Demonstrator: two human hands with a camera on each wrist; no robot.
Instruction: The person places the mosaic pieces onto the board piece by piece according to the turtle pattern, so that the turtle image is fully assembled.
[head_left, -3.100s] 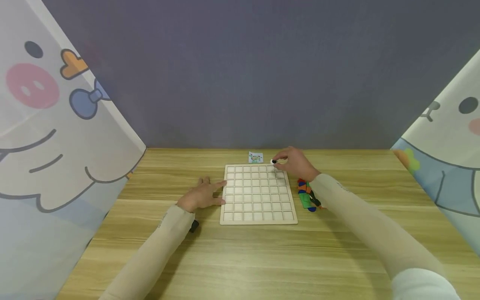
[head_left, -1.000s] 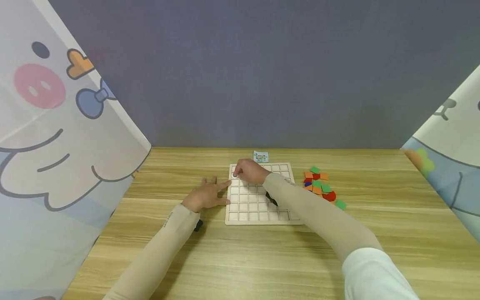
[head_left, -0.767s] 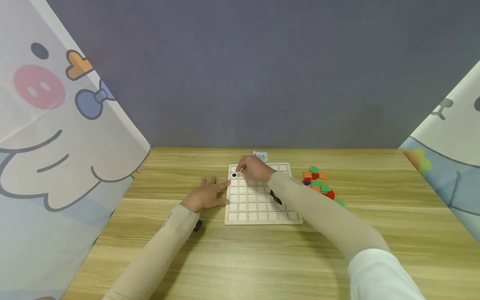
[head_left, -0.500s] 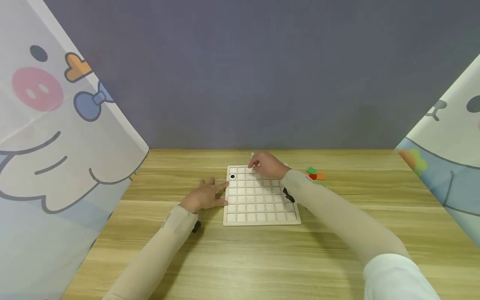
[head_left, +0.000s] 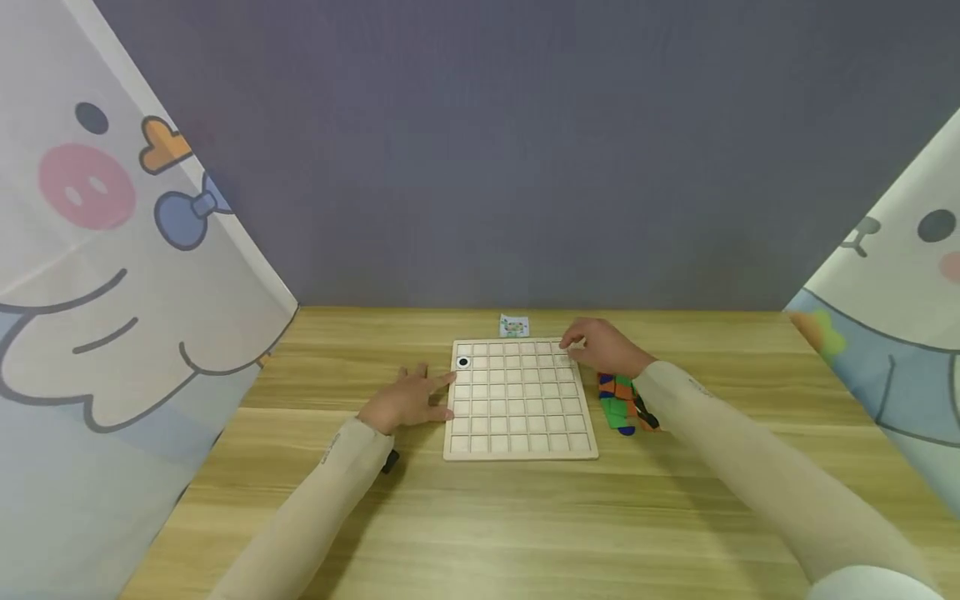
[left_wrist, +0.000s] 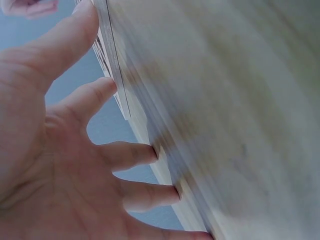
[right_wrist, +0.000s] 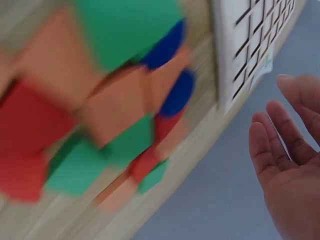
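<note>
A pale wooden grid board [head_left: 521, 459] lies flat on the table. In its left column, second row from the top, sits a white square tile with a black dot [head_left: 463, 362]. My left hand [head_left: 405, 402] is spread at the board's left side; its thumb and index finger touch the edge [left_wrist: 111, 50], and the other fingertips rest on the wood. Over the board's upper right corner hovers my right hand [head_left: 603, 346], fingers loosely bent with nothing between them. In the right wrist view that hand [right_wrist: 295, 155] is near a pile of coloured tiles [right_wrist: 120, 110].
Green, orange, red and blue pieces [head_left: 618, 408] lie right of the board, partly under the right forearm. A small printed card [head_left: 514, 326] lies behind the board. A grey wall [head_left: 525, 167] rises at the table's far edge, with cartoon-printed panels [head_left: 97, 333] on both sides.
My right hand carried the dotted tile to the board's left column, let go of it, then moved back right toward the coloured pile. My left hand stays at the board's edge.
</note>
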